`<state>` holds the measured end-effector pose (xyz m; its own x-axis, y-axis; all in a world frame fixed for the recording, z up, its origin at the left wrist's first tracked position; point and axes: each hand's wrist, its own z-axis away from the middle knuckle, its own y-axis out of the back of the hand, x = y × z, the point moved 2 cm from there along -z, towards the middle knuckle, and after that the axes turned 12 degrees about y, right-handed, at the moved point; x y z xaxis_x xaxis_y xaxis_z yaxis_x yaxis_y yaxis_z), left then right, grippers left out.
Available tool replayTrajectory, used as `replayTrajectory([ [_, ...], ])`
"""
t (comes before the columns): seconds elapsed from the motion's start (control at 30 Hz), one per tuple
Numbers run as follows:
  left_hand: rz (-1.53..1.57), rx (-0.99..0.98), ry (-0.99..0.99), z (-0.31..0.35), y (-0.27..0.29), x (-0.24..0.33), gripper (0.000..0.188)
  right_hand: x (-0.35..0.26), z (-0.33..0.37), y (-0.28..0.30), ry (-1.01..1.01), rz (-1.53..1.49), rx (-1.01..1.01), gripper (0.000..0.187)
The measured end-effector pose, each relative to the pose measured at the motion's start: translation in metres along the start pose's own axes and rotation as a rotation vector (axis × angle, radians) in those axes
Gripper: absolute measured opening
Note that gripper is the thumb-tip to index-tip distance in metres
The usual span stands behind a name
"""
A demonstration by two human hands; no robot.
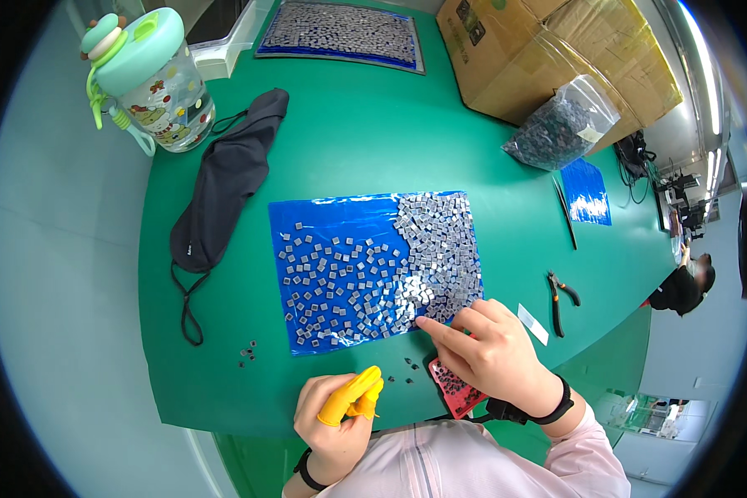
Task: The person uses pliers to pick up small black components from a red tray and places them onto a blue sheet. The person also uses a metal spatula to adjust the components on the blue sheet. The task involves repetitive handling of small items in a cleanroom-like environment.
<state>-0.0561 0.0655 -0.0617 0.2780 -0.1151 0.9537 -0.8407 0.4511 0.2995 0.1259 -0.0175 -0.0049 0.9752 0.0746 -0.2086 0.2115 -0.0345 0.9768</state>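
A blue sheet (340, 216) lies on the green table, bearing many small square metal pieces (440, 241), packed densely on its right side and scattered on its left. My right hand (490, 349) reaches over the sheet's lower right corner. Its index finger is stretched out, with the tip at the pieces, while the other fingers curl loosely. Beneath that hand, partly hidden, is a red tray (455, 388) of small dark parts. My left hand (340, 415), wearing yellow finger cots (353, 397), is closed in front of the sheet; whatever its fingertips hold cannot be made out.
Small dark parts (411, 365) lie between my hands, others (249, 353) at left. Pliers (558, 303), a white strip (533, 324) and tweezers (565, 214) are at right. Behind stand a cardboard box (515, 66), bag (560, 124) and filled sheet (340, 33); left, a dark pouch (228, 183) and bottle (162, 91).
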Motion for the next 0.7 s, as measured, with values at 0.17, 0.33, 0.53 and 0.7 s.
replayTrajectory([
  [0.17,-0.011,-0.002,-0.004,0.000,0.000,0.000,0.022,0.000,-0.001,0.000,-0.002,0.006,-0.008,0.038],
  [0.33,-0.036,0.009,-0.029,0.001,-0.001,0.000,0.022,-0.001,0.000,0.001,0.002,0.007,-0.016,0.039],
  [0.53,-0.119,-0.084,0.008,-0.002,-0.001,0.005,0.023,0.001,0.003,0.009,-0.027,0.011,0.030,0.040],
  [0.7,-0.244,-0.222,-0.104,0.000,0.001,0.003,0.023,0.019,0.029,0.028,-0.235,0.052,0.179,0.032],
])
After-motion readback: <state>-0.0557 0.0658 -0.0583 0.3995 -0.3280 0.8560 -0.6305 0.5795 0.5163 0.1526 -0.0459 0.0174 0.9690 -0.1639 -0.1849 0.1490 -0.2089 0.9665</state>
